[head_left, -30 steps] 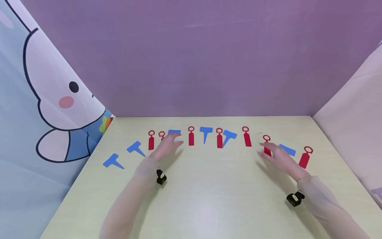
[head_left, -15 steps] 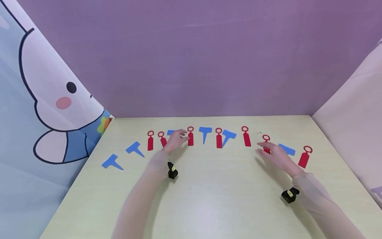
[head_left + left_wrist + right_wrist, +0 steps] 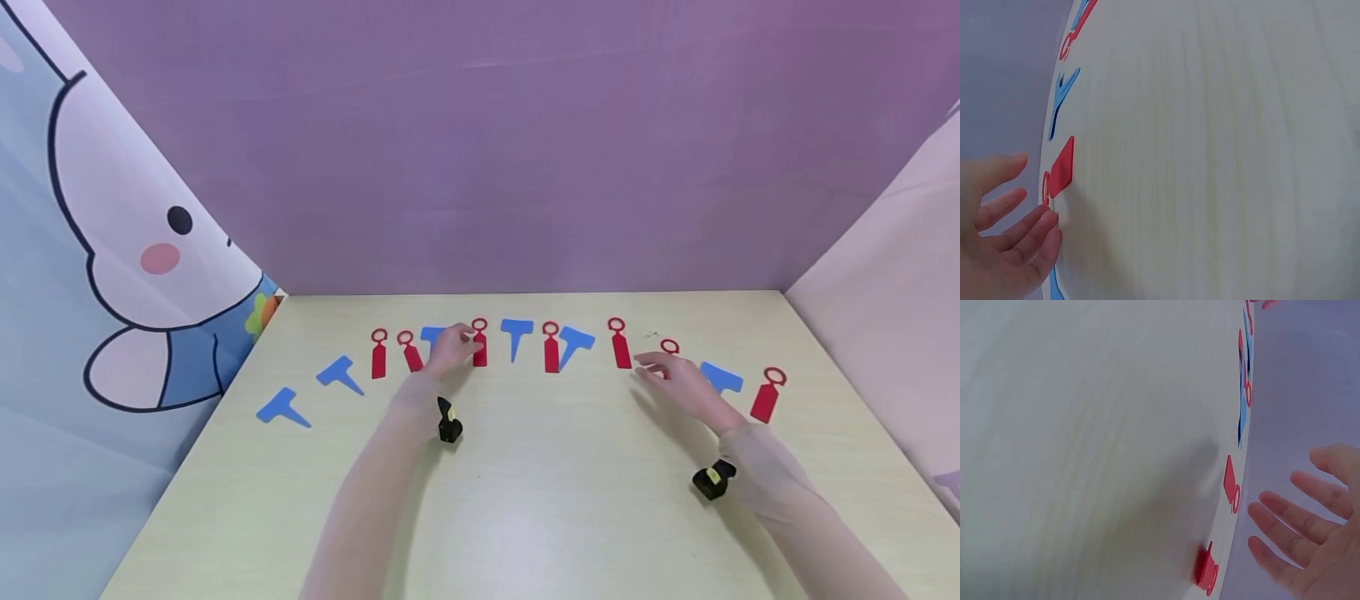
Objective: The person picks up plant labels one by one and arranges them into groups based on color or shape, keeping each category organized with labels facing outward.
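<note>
My left hand (image 3: 450,350) hovers over the table, fingers loosely spread and holding nothing. Its fingertips overlap the edge of a red tag with a ring top (image 3: 481,358), and a blue T-shaped plant label (image 3: 431,333) shows partly behind it. In the left wrist view, that red tag (image 3: 1062,169) lies just past the thumb. My right hand (image 3: 678,382) also holds nothing, its fingers apart in the right wrist view. It covers most of another red tag (image 3: 670,344), leaving the ring visible. Beyond its fingertips lies a red tag (image 3: 619,350); behind its wrist, a blue label (image 3: 722,377).
More red tags (image 3: 378,362) and blue labels (image 3: 517,329) lie in a loose arc along the table's far part. One blue label (image 3: 576,342) lies against a red tag (image 3: 551,354). A purple partition (image 3: 525,167) rises behind the table (image 3: 525,500).
My left hand has moved right, from over a blue label to beside the middle red tag. My right hand has shifted slightly left. The tags and labels stay where they were.
</note>
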The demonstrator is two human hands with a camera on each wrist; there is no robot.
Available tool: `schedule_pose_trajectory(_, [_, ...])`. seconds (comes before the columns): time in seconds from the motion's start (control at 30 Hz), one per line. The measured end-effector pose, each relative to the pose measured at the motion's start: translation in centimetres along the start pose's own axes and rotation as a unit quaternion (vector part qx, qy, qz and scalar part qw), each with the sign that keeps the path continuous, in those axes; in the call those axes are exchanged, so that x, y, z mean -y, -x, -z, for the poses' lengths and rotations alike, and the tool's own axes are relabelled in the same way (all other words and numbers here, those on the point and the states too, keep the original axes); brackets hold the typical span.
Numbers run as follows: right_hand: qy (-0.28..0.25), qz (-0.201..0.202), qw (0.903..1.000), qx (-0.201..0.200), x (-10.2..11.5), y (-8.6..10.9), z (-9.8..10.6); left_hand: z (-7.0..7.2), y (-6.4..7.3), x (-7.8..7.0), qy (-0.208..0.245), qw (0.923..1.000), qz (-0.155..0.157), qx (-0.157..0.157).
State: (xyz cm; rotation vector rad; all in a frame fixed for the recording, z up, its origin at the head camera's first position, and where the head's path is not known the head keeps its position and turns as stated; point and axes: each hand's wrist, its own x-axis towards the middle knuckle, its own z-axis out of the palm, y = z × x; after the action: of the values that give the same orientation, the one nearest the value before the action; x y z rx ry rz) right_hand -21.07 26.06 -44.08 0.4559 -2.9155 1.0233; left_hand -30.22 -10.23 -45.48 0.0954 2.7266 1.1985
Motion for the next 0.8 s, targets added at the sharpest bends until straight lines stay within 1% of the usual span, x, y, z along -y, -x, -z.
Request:
schedule_pose_trajectory(0.17, [-0.011,0.002,0.9999,0.007,0.4,-0.3,-0.1,-0.3,-0.4,0.2,0.0,0.9999,0.012,0.0])
schedule_pose_trajectory(0.3, [-0.021,0.004,0.9997,0.015,0.8,-0.4,-0.2,-0.5,-0.6,0.4,0.013,0.9995,0.03,0.004])
schedule_pose_trajectory(0.53, [-0.027,0.007,0.9994,0.019,1.1,-0.6,-0.4,-0.8,-0.6,0.2,0.022,0.999,0.04,-0.005])
schedule_pose_trajectory(0.6, [-0.027,0.012,0.9994,0.018,1.2,-0.6,-0.5,-0.9,-0.7,0.1,0.032,0.9983,0.048,-0.007])
schedule_pose_trajectory(0.67, [-0.026,0.015,0.9994,0.018,1.2,-0.6,-0.4,-1.1,-1.1,0.2,0.043,0.997,0.063,-0.009])
schedule_pose_trajectory(0.73, [-0.024,0.017,0.9994,0.02,1.2,-0.6,-0.5,-1.6,-1.9,0.8,0.043,0.9965,0.069,-0.017])
schedule_pose_trajectory(0.77, [-0.023,0.017,0.9994,0.021,1.2,-0.7,-0.5,-1.7,-2.1,1.1,0.035,0.9971,0.062,-0.026])
schedule_pose_trajectory(0.8, [-0.022,0.015,0.9994,0.022,1.2,-0.7,-0.5,-2.4,-3.1,2.3,0.031,0.9977,0.042,-0.044])
